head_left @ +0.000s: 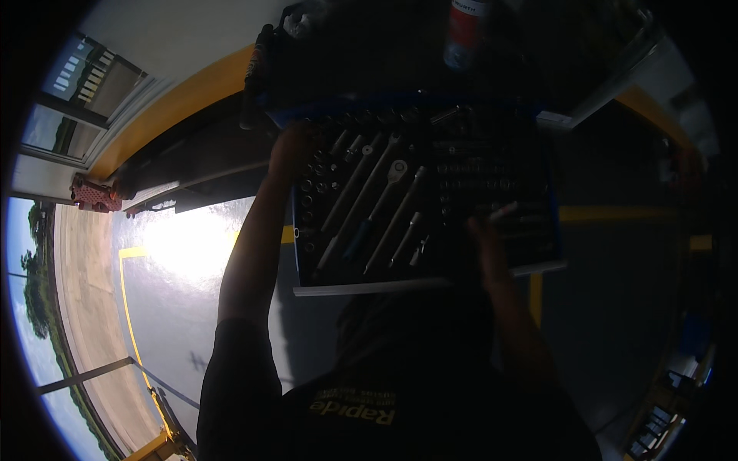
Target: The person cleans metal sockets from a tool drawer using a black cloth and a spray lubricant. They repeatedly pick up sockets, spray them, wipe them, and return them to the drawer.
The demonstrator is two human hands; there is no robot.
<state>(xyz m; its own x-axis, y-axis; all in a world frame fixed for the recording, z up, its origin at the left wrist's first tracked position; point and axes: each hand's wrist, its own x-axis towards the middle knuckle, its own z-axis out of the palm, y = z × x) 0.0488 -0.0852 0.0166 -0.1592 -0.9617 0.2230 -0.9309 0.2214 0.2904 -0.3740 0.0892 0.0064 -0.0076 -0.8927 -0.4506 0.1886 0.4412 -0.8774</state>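
- Head view, overall: a person leans over an open tool drawer (538,269) lined with a dark tray of sockets and drivers; the scene is backlit, so much detail is lost in shadow.
- Left hand (290,150): rests at the drawer's far left corner, beside a column of sockets (307,201). Whether its fingers are curled round anything cannot be told in the dark.
- Right hand (486,230): lies over the right part of the tray, fingers narrowly spread, with one pale slim piece (503,210) at the fingertips. It appears to be pinching or touching that piece; a firm hold cannot be confirmed.
- Tray contents: a ratchet wrench (382,192) lies diagonally at centre, flanked by long extension bars (350,184) and a blue-handled driver (360,237); rows of small sockets (469,165) fill the right half.
- Surroundings: a red-and-white spray can (463,31) stands on top of the cabinet, beyond the drawer; a glossy floor with a yellow line (127,307) shows at left.
- Handling judgement: picking from the tray would go best with the left hand steadying the drawer while the right lifts the slim piece straight up, clear of neighbouring sockets.
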